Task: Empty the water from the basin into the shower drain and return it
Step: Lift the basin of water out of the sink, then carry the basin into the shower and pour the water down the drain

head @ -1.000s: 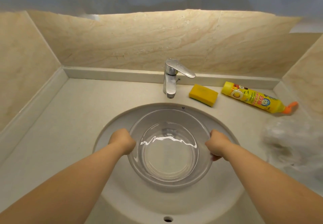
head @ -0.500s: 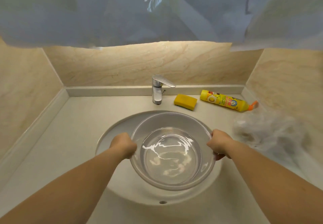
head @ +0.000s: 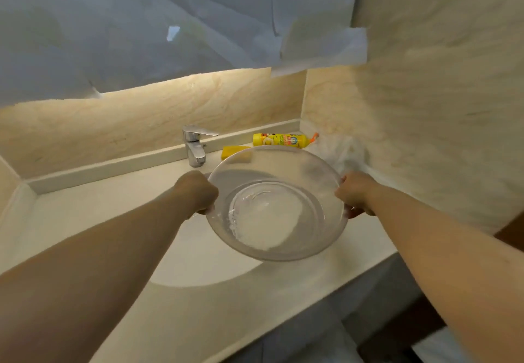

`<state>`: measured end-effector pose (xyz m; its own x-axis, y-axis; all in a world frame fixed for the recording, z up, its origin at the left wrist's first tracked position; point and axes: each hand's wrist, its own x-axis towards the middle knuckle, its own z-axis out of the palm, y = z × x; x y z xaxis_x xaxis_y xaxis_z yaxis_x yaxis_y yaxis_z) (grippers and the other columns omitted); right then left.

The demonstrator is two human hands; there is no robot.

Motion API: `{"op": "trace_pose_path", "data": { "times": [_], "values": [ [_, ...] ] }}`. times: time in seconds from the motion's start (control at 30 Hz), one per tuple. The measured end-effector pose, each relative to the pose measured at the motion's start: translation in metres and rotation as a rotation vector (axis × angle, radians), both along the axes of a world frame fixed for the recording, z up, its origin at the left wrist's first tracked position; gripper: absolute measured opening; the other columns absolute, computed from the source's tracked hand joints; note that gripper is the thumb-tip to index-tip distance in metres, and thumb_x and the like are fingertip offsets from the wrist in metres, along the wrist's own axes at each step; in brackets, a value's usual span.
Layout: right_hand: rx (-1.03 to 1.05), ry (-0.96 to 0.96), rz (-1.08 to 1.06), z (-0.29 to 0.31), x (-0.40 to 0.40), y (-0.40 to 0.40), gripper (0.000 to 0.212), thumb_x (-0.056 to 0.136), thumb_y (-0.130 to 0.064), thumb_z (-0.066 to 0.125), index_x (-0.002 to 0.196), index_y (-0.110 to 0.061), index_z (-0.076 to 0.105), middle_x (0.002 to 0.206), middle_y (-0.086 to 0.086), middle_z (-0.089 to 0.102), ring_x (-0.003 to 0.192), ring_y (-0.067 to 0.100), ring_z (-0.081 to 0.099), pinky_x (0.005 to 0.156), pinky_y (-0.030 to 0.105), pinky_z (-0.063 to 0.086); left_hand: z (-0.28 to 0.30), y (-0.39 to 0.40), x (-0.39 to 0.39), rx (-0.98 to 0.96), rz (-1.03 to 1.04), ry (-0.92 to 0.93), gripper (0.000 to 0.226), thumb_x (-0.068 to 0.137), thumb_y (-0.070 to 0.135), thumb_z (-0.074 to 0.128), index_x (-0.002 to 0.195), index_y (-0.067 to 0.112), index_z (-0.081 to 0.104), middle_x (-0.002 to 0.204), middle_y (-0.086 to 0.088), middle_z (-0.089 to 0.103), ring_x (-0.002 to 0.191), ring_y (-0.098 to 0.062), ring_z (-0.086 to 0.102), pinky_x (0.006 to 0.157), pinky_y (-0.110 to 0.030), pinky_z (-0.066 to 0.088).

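yellow sponge (head: 230, 152) half behind basin (head: 276, 164), plastic bag (head: 344, 155) blurred

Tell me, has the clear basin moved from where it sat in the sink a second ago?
Yes. The clear basin, held in the left hand and right hand, has been lifted out of the sink and carried right, away from the faucet.

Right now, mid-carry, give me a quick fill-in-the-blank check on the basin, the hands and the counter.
1. The left hand and right hand grip opposite sides of the clear basin's ____.
2. The basin holds a shallow pool of ____.
3. Behind the basin, between the faucet and the yellow bottle, lies a yellow ____.
4. The bottle lies on its ____.

Missing words: rim; water; sponge; side
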<state>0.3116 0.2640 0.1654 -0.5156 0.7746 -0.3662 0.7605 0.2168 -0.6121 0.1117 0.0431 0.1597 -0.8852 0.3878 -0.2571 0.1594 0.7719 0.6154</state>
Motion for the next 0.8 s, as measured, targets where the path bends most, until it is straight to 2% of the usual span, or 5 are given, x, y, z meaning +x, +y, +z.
{"op": "trace_pose_path", "data": {
  "times": [0.1, 0.3, 0.4, 0.63, 0.8],
  "values": [
    [-0.020, 0.011, -0.070, 0.007, 0.040, -0.003, 0.019, 0.091, 0.006, 0.043, 0.103, 0.005, 0.057, 0.086, 0.024, 0.059, 0.055, 0.031, 0.058, 0.050, 0.037, 0.055, 0.008, 0.009, 0.024, -0.007, -0.074, 0.006, 0.008, 0.083, 0.008, 0.060, 0.075, 0.006, 0.059, 0.091, -0.021, 0.073, 0.087, -0.034, 0.073, 0.083, -0.046, 0.061],
    [-0.026, 0.050, -0.218, 0.006, 0.128, -0.006, 0.019, 0.089, 0.010, 0.044, 0.074, -0.001, 0.049, 0.069, 0.018, 0.049, 0.051, 0.027, 0.050, 0.046, 0.033, 0.050, 0.014, 0.029, 0.086, -0.021, -0.229, -0.047, 0.015, 0.087, 0.009, 0.057, 0.092, -0.001, 0.066, 0.088, -0.019, 0.076, 0.080, -0.029, 0.074, 0.071, -0.039, 0.061],
    [-0.017, -0.001, -0.257, 0.006, 0.184, -0.005, 0.022, 0.088, 0.012, 0.045, 0.071, -0.001, 0.050, 0.067, 0.020, 0.053, 0.050, 0.026, 0.050, 0.042, 0.027, 0.042, 0.012, 0.047, 0.128, 0.036, -0.282, -0.082, 0.017, 0.086, 0.002, 0.054, 0.095, -0.008, 0.065, 0.087, -0.027, 0.075, 0.088, -0.038, 0.074, 0.084, -0.050, 0.059],
    [0.050, -0.069, -0.382, 0.000, 0.337, -0.011, 0.024, 0.091, -0.003, 0.049, 0.106, 0.007, 0.064, 0.105, 0.030, 0.069, 0.094, 0.044, 0.071, 0.081, 0.056, 0.060, -0.002, 0.087, 0.257, 0.018, -0.461, -0.083, 0.006, 0.076, -0.004, 0.054, 0.071, -0.004, 0.057, 0.092, -0.038, 0.071, 0.076, -0.043, 0.069, 0.079, -0.048, 0.056],
    [-0.012, -0.060, -0.506, -0.007, 0.442, -0.002, 0.012, 0.091, 0.004, 0.050, 0.090, 0.002, 0.062, 0.078, 0.020, 0.062, 0.056, 0.032, 0.062, 0.042, 0.035, 0.057, -0.013, 0.114, 0.352, -0.022, -0.575, 0.012, 0.021, 0.075, 0.005, 0.058, 0.083, -0.013, 0.067, 0.086, -0.030, 0.072, 0.085, -0.041, 0.072, 0.067, -0.037, 0.057]
  ]
}}
